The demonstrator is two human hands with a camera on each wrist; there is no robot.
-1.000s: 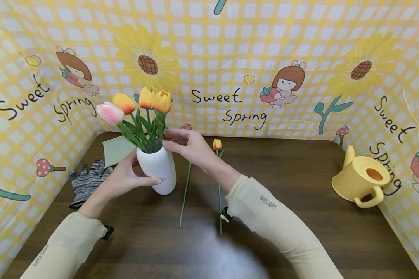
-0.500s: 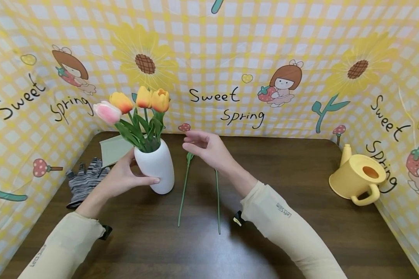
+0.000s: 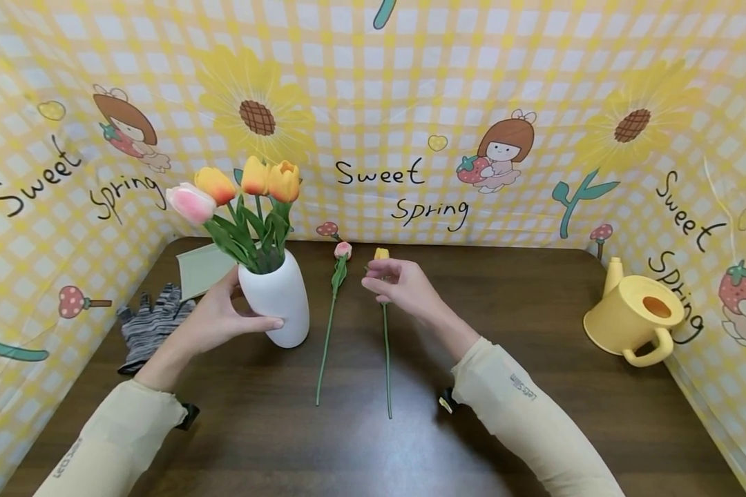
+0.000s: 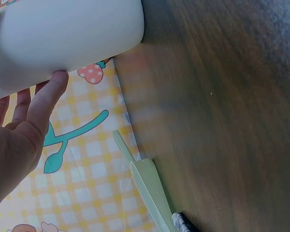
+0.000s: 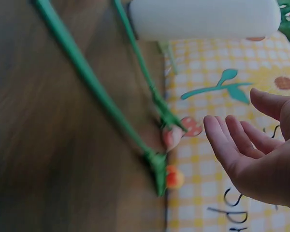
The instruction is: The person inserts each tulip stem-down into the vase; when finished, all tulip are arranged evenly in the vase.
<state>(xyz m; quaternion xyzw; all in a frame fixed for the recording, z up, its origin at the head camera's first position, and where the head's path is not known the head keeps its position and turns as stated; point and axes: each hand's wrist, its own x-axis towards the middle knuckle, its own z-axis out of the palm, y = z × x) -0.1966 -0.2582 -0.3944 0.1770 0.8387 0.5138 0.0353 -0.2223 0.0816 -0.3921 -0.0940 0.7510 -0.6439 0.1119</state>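
Observation:
My left hand (image 3: 214, 317) grips a white vase (image 3: 282, 307), thumb across its front; in the left wrist view fingers press the side of the vase (image 4: 87, 34). Several orange-yellow tulips (image 3: 256, 177) and a pink tulip (image 3: 191, 202) stand in the vase. Nothing is held by my right hand (image 3: 410, 286), which hovers over a loose orange-yellow tulip (image 3: 382, 253) and covers part of it. In the right wrist view the right hand (image 5: 261, 154) shows relaxed fingers, apart from the orange tulip (image 5: 174, 177). Left of it lies a single pink tulip (image 3: 343, 250) on the table.
A yellow watering can (image 3: 634, 317) stands at the table's right side. On the left lie a striped grey glove (image 3: 152, 328) and a pale green object (image 3: 205, 269), its shape like a dustpan or scoop in the left wrist view. Patterned cloth (image 3: 379, 103) walls the brown table (image 3: 503, 331).
My right hand has left the flowers at the vase mouth and moved right, over the loose orange-yellow tulip. The pink tulip on the table is uncovered. My left hand keeps holding the vase.

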